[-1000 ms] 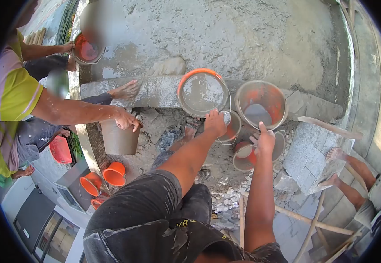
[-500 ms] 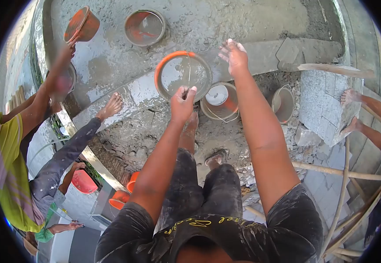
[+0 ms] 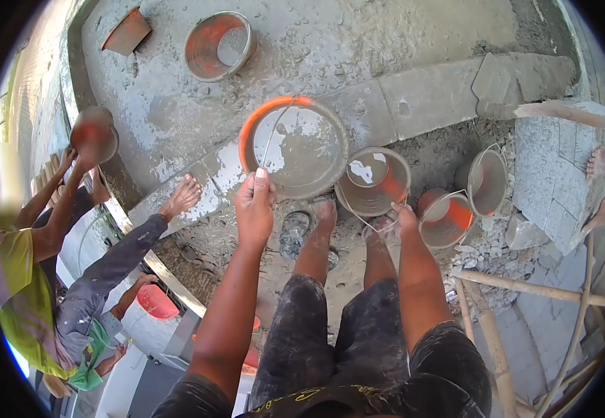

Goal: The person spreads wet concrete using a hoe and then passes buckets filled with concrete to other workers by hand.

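My left hand (image 3: pixel 255 209) is closed around the thin wire handle of a round orange-rimmed bucket (image 3: pixel 344 150), caked in grey and filled with wet grey mix or murky water. To its right is a second bucket (image 3: pixel 393 188), orange and grey inside, with a pale wet patch in it. My right hand (image 3: pixel 404 221) has its fingers on that bucket's wire handle (image 3: pixel 359 220), near my foot. Beyond it, two more muddy buckets, a lower one (image 3: pixel 447 221) and an upper one (image 3: pixel 489 182), lean close together.
Wet concrete (image 3: pixel 316 49) spreads ahead, bearing an orange bucket (image 3: pixel 217 45) and a tipped one (image 3: pixel 127 33). At left, a person in a yellow-green shirt (image 3: pixel 20 279) handles another bucket (image 3: pixel 100 136). Wooden poles (image 3: pixel 539 289) and a block-patterned slab (image 3: pixel 543 174) lie right, near someone's feet.
My right hand has come down from above the slab, open, to the second bucket's handle. The co-worker's hand has left the tipped orange bucket at the upper left.
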